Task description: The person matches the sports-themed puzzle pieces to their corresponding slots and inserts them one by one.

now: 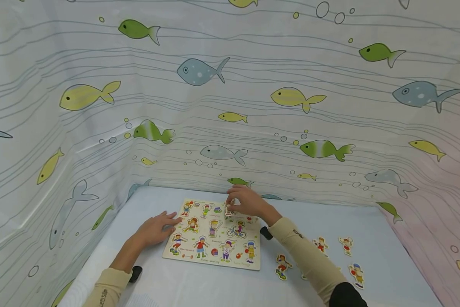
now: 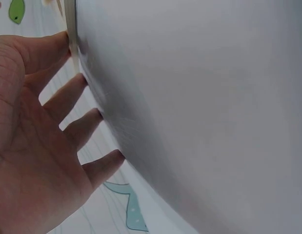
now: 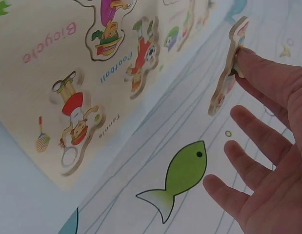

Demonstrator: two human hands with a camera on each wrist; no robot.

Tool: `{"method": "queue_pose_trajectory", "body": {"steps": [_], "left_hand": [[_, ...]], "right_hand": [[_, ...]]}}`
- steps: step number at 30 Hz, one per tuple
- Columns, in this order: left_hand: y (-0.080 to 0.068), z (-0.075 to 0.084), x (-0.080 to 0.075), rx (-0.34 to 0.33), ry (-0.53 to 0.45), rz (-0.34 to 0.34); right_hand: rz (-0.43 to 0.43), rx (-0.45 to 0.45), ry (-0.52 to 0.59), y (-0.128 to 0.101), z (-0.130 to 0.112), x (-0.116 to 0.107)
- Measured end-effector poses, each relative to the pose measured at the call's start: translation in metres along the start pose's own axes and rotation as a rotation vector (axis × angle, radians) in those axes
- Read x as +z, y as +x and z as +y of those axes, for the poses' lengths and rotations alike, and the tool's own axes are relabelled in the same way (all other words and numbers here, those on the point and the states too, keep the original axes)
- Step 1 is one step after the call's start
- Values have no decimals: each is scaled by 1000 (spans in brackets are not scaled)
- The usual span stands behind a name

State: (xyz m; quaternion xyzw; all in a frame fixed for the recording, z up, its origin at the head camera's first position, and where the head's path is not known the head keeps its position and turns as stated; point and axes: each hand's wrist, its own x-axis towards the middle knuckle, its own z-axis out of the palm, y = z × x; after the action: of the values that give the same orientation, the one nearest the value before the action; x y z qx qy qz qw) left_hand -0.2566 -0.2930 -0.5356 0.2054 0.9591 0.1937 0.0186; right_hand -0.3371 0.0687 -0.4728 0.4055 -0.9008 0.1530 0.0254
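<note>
A wooden peg-less puzzle board (image 1: 203,260) with sports figures and printed words lies on the table. My left hand (image 1: 158,229) rests at its left edge with extended fingers; in the left wrist view the thumb and fingertips (image 2: 94,113) touch the board's edge and the table. My right hand (image 1: 249,201) is over the board's upper right, pinching a flat figure-shaped puzzle piece (image 3: 229,68) between thumb and index finger. This piece stands on edge, above the board. In the right wrist view, recesses marked Football (image 3: 141,58) and Tennis (image 3: 75,117) show printed figures.
Right of the board lie several loose puzzle pieces, among them a skateboarder-like figure (image 1: 282,267), a blue-capped figure (image 1: 356,275) and a red-clothed figure (image 1: 345,245). My right sleeve (image 1: 310,256) partly covers others. A fish-patterned curtain (image 1: 253,136) surrounds the white table (image 1: 145,281).
</note>
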Motion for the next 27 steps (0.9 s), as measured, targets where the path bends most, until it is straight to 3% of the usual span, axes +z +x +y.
{"method": "queue_pose_trajectory", "body": {"steps": [14, 27], "left_hand": [[1, -3, 1, -7, 0, -3], [0, -1, -1, -4, 10, 7]], "right_hand": [[-49, -33, -46, 41, -17, 11], [-63, -21, 19, 67, -29, 28]]}}
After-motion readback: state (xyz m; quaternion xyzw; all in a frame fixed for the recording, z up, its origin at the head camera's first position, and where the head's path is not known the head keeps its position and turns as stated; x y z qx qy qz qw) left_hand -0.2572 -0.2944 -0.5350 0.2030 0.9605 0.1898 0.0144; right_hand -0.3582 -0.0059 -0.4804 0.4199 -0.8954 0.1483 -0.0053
